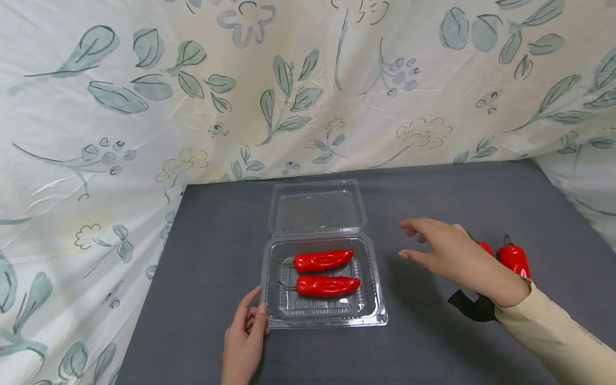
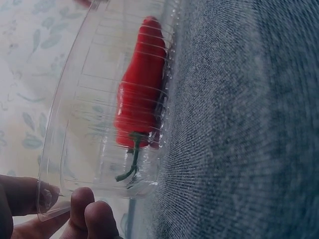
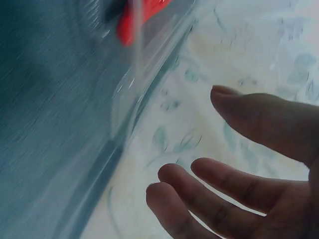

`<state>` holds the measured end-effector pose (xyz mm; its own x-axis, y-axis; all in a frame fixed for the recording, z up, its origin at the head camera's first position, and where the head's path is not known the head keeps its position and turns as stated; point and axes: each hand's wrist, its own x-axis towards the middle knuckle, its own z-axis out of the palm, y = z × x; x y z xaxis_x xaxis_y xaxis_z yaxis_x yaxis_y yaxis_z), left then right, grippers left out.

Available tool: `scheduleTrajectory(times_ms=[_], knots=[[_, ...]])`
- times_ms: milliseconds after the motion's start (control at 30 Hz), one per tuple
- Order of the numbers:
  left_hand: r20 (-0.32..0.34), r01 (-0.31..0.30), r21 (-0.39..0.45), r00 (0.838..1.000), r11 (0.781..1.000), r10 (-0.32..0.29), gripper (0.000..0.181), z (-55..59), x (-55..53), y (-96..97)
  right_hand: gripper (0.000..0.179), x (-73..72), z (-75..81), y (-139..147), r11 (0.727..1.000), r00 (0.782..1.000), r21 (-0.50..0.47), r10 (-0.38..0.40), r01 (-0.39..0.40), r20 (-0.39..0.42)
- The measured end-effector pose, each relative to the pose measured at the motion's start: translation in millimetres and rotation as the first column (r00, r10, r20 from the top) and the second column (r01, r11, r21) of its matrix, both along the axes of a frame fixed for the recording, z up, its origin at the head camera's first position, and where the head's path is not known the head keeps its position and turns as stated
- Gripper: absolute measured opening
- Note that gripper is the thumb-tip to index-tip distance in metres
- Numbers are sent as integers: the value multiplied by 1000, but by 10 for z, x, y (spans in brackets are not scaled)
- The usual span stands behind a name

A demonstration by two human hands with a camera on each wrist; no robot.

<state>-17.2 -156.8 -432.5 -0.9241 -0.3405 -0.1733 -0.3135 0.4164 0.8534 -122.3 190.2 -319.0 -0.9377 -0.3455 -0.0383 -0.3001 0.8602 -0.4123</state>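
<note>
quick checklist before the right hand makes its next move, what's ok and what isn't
Lid open: ok, folded back behind the clear tray.
Tray steadied: ok, the left hand grips its left rim.
Right hand free: ok, it holds nothing, fingers apart.
Peppers inside lying neatly: ok, the far pepper and near pepper lie side by side.
All peppers in the tray: not ok, some loose peppers lie to the right.
Loose pepper count: cannot tell, the right arm partly blocks the view.

Container (image 1: pixel 372 278): clear glossy plastic | peppers (image 1: pixel 327 286): glossy, smooth | tabletop (image 1: pixel 216 256): matt cloth
</note>
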Motion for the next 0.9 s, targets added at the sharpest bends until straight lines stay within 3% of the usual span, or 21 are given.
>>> scheduleTrajectory(times_ms=[200,367,500,900], knots=[[-22,1,6,1000,1000,0,35,-12,0,4,61,-48,-113,370,993,989,6,-118,118,88],[-24,-3,3,1000,1000,3,35,-17,0,9,66,-59,-221,640,977,969,76,-210,202,128],[2,-4,-8,1000,1000,4,36,-10,-1,9,75,-52,-330,803,963,957,133,-252,234,141],[53,-10,-14,999,1000,11,37,-2,-9,20,81,-28,-597,1078,931,929,183,-342,315,141]])
